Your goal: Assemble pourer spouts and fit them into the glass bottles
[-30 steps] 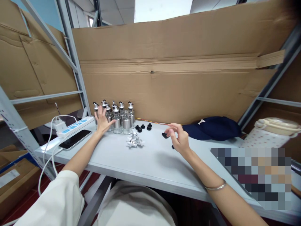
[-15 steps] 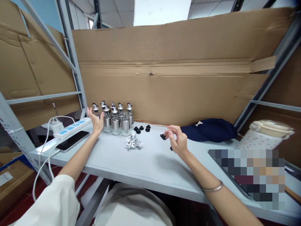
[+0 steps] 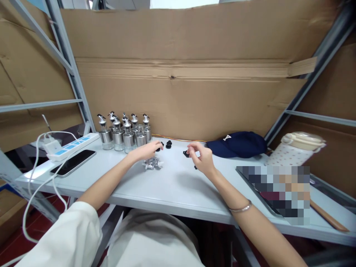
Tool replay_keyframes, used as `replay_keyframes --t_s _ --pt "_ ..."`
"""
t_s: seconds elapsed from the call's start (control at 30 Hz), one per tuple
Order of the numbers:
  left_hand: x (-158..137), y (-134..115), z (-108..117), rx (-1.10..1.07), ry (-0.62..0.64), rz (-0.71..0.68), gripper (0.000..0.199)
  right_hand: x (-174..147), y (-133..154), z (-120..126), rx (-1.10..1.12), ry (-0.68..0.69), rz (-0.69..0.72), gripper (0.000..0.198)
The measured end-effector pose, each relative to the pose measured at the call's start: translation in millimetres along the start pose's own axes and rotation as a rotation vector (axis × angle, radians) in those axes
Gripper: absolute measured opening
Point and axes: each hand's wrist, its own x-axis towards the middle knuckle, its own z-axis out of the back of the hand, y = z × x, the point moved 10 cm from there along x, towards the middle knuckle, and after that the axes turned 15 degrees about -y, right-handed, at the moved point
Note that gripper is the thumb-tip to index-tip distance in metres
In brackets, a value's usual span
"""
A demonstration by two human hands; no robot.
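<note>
My left hand point(image 3: 148, 150) reaches over several small black stoppers point(image 3: 168, 144), fingers together and closed at one black stopper point(image 3: 158, 149) that it partly hides. Just below it lies a pile of silver pourer spouts point(image 3: 152, 164). My right hand point(image 3: 202, 158) hovers over the table with fingers curled in. A small black piece point(image 3: 186, 153) shows at its fingertips; whether it is held or lies behind them is unclear. Left of the hands stand several glass bottles with metal sleeves point(image 3: 128, 140), most topped with pourers. One bottle point(image 3: 141, 138) in front has no pourer.
A power strip point(image 3: 73, 146) with a white cable and a phone point(image 3: 73, 162) lie on the left. Toward the right are a dark blue cap point(image 3: 244, 144), a dotted tumbler point(image 3: 287, 152) and a blurred-out flat item point(image 3: 275, 193). Cardboard point(image 3: 180, 105) walls the back.
My left hand has moved right from beside the bottles to the black stoppers, its spread fingers drawing together. My right hand stays in about the same place. The view has tilted down slightly.
</note>
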Motion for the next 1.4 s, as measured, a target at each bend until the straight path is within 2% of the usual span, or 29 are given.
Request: replay_keyframes --t_s 0.1,0.37,0.47,0.53,0.6,0.63,0.73,0.8,0.9,0.97,1.1,1.2,1.33,1.4 --pt "-7 15 -5 -0.021 0.05 0.041 0.048 0 0 0 -0.007 0.0 0.002 0.011" --pt "-10 31 6 -0.089 -0.016 0.085 0.025 1 0 2 -0.002 -0.03 0.021 0.011" --pt "-5 21 20 -0.098 -0.102 0.093 0.021 1 -1 2 -0.01 -0.029 0.016 0.011" --pt "0 7 35 -0.18 -0.225 0.117 0.018 2 -1 2 -0.017 -0.019 0.018 0.012" --pt "5 -8 49 -0.427 -0.388 0.198 0.016 1 -2 -3 -0.027 0.037 0.016 0.013" --pt "7 -15 48 -0.577 -0.423 0.255 0.019 -1 -3 -8 -0.03 0.09 0.013 0.014" --pt "14 -38 21 -0.934 -0.366 0.391 0.03 -8 -4 -24 -0.019 0.252 0.019 0.026" --pt "15 -46 -2 -1.093 -0.307 0.486 0.03 -10 -3 -29 0.007 0.291 0.031 0.026" --pt "7 -48 -31 -1.237 -0.228 0.613 0.026 -12 -3 -35 0.025 0.349 0.018 0.031" --pt "-1 -52 -44 -1.289 -0.14 0.637 0.024 -16 -4 -41 0.01 0.433 -0.005 0.037" --pt "-12 -65 -54 -1.331 0.011 0.583 0.023 -20 -7 -45 0.005 0.521 -0.071 0.041" --pt "-15 -67 -54 -1.322 -0.008 0.583 0.025 -20 -10 -44 0.036 0.517 -0.134 0.037" --pt "-16 -62 -56 -1.272 -0.046 0.64 0.03 -19 -16 -43 0.108 0.471 -0.225 0.021" --pt "-15 -61 -55 -1.261 -0.063 0.656 0.031 -18 -16 -43 0.155 0.458 -0.243 0.02"
